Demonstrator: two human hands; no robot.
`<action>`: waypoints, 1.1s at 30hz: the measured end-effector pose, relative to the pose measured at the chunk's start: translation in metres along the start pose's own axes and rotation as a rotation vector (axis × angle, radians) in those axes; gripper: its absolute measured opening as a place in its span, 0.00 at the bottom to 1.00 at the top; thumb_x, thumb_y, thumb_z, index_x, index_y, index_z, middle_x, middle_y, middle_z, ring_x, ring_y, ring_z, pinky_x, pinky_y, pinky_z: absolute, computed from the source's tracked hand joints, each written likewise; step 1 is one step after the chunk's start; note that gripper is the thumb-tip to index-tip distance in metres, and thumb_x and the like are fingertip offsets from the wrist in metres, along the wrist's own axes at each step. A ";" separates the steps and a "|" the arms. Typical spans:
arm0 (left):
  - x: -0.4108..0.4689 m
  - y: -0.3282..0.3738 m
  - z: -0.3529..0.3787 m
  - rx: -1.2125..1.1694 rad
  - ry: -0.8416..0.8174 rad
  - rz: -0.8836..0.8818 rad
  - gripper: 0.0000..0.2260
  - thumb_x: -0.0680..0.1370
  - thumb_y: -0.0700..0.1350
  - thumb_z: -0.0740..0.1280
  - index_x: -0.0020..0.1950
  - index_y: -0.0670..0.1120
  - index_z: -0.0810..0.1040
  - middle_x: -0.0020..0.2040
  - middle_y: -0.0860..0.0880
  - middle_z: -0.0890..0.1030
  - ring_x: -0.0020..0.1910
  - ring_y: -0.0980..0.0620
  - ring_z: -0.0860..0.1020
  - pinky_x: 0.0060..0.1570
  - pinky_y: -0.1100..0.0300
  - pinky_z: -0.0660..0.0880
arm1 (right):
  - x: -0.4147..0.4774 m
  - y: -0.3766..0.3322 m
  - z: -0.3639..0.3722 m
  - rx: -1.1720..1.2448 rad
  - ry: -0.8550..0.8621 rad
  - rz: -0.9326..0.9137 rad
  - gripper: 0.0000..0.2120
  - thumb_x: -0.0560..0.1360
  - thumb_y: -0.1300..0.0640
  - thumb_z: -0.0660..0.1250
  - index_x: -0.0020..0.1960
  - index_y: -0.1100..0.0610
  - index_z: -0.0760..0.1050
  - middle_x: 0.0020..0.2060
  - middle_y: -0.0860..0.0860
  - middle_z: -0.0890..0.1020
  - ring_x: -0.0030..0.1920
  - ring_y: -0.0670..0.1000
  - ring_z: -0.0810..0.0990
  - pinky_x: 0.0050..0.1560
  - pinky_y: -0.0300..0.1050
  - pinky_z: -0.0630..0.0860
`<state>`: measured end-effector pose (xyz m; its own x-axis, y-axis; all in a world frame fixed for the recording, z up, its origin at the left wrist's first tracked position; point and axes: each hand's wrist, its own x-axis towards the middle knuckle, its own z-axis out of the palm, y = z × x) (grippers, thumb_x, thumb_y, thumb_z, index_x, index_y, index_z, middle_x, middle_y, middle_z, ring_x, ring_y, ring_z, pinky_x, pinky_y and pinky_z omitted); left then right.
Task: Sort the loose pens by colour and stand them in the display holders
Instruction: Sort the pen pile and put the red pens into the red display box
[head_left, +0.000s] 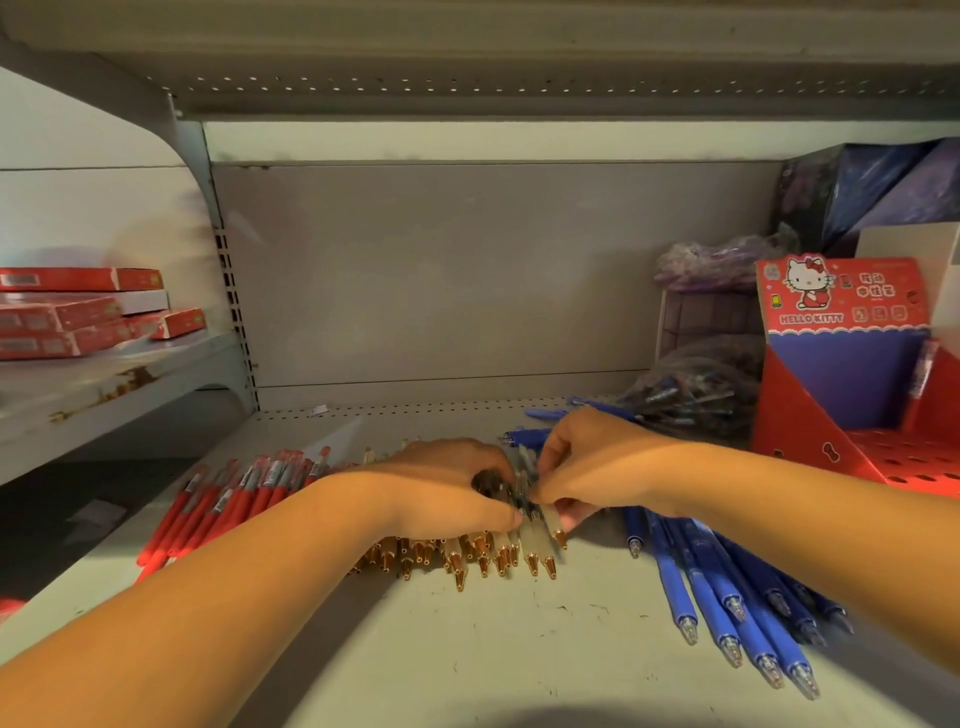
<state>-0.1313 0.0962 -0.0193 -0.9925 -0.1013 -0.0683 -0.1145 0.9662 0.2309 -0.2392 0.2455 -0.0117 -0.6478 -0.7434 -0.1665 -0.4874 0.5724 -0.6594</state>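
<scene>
On the grey shelf (467, 639) lie three groups of pens: red pens (228, 501) at the left, clear pens with gold tips (467, 558) in the middle, blue pens (727, 587) at the right. My left hand (441, 488) lies over the clear pens with its fingers curled round a bunch of them. My right hand (592, 462) pinches one clear pen (551, 522) at the right side of that bunch. A red Hello Kitty display holder (810, 421) with a perforated tray stands at the far right.
A bag of dark blue pens (691, 395) and purple packets (711, 265) sit at the back right beside the holder. Red boxes (78, 312) are stacked on a neighbouring shelf at the left. An upper shelf (467, 62) hangs overhead.
</scene>
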 end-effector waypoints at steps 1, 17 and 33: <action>0.000 0.000 0.001 -0.019 0.012 -0.010 0.21 0.77 0.62 0.64 0.69 0.60 0.69 0.65 0.56 0.75 0.60 0.54 0.74 0.57 0.59 0.72 | 0.003 -0.001 0.005 -0.009 -0.007 -0.018 0.05 0.73 0.60 0.73 0.48 0.60 0.83 0.37 0.53 0.87 0.39 0.46 0.86 0.49 0.43 0.83; 0.033 0.018 -0.023 0.073 0.138 -0.020 0.16 0.79 0.58 0.62 0.64 0.55 0.74 0.64 0.53 0.75 0.61 0.52 0.72 0.53 0.57 0.66 | 0.018 0.040 -0.069 -0.112 0.157 -0.073 0.07 0.79 0.57 0.65 0.50 0.55 0.82 0.44 0.52 0.87 0.41 0.51 0.85 0.36 0.40 0.79; 0.150 0.037 -0.001 0.200 0.081 -0.084 0.17 0.77 0.42 0.69 0.66 0.44 0.75 0.61 0.45 0.78 0.57 0.47 0.77 0.52 0.58 0.72 | 0.102 0.058 -0.093 -0.584 0.079 0.006 0.15 0.80 0.59 0.63 0.64 0.63 0.76 0.59 0.60 0.80 0.57 0.59 0.79 0.60 0.51 0.76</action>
<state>-0.2842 0.1168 -0.0197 -0.9809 -0.1946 0.0007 -0.1945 0.9804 0.0301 -0.3874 0.2349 0.0012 -0.6827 -0.7240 -0.0989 -0.7105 0.6893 -0.1414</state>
